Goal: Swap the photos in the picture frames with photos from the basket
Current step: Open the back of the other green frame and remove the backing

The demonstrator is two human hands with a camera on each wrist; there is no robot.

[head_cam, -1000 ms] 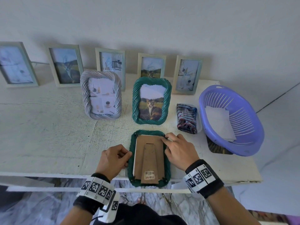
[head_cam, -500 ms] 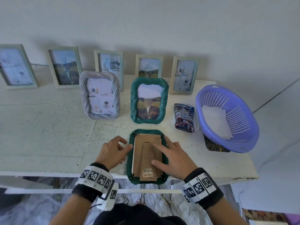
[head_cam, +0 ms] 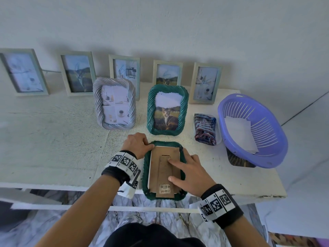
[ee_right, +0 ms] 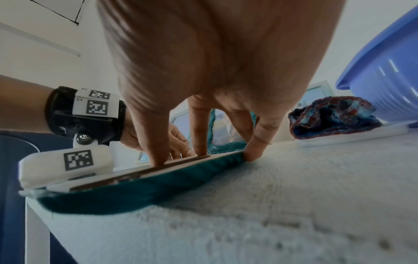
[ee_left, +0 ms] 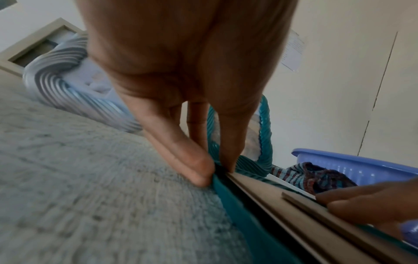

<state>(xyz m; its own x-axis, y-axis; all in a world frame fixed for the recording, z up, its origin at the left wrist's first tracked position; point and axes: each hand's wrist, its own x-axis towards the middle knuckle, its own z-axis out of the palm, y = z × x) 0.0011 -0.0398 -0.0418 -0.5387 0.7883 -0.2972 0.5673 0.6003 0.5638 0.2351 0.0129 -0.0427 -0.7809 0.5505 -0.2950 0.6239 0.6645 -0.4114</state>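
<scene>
Green frame (head_cam: 164, 170): lying face down at the near edge of the surface (head_cam: 53, 139), cardboard backing (head_cam: 164, 168) facing up.

Left hand (head_cam: 136, 146): reaching over the frame's far left corner, fingers curled, thumb and fingertip apparently pinching the rim, though the wrist view is blurring here.

Right hand (head_cam: 189, 172): lying spread and flat, straight fingers pressing on the backing, one fingertip touching the frame's right rim.

Purple basket (head_cam: 270, 154): sitting at the right end, holding white photos (head_cam: 240, 134).

Folded striped cloth (head_cam: 204, 129): lying between frame and basket.

Second green frame (head_cam: 167, 109) and grey frame (head_cam: 114, 103): standing upright just behind the hands.
</scene>
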